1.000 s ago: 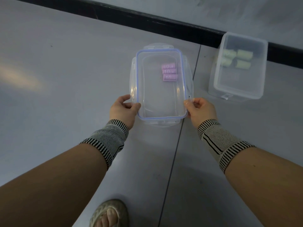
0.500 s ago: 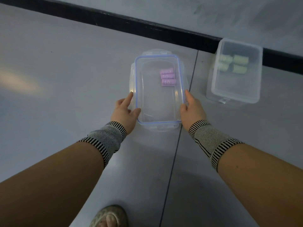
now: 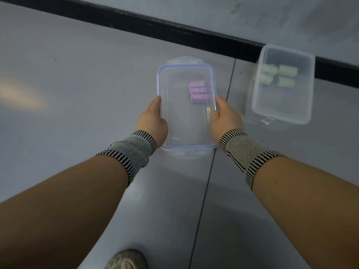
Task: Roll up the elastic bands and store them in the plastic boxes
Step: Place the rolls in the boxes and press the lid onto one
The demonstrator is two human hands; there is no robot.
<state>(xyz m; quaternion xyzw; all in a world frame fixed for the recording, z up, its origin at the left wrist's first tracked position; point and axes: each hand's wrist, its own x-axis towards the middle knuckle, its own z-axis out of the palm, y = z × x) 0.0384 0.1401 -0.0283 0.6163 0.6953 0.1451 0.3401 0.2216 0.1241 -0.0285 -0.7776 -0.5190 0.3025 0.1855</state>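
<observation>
A clear plastic box with a blue-rimmed lid (image 3: 182, 123) lies on the grey surface in front of me. Three pink rolled elastic bands (image 3: 198, 92) rest inside it near its right wall. My left hand (image 3: 152, 119) lies flat against the box's left long side, with its fingers straight and pointing forward. On the opposite long side, my right hand (image 3: 226, 117) presses in the same way. Both wrists wear striped mesh bands.
A second clear box (image 3: 281, 105) stands to the right, apart from my right hand, with several pale green rolled bands (image 3: 285, 76) inside. A black strip (image 3: 136, 22) runs along the far edge. A seam (image 3: 206, 191) crosses the surface, and a sandalled foot (image 3: 126, 259) shows below.
Both hands slid forward from the box's near corners along its long sides, and their fingers straightened against the sides. The box stayed in place.
</observation>
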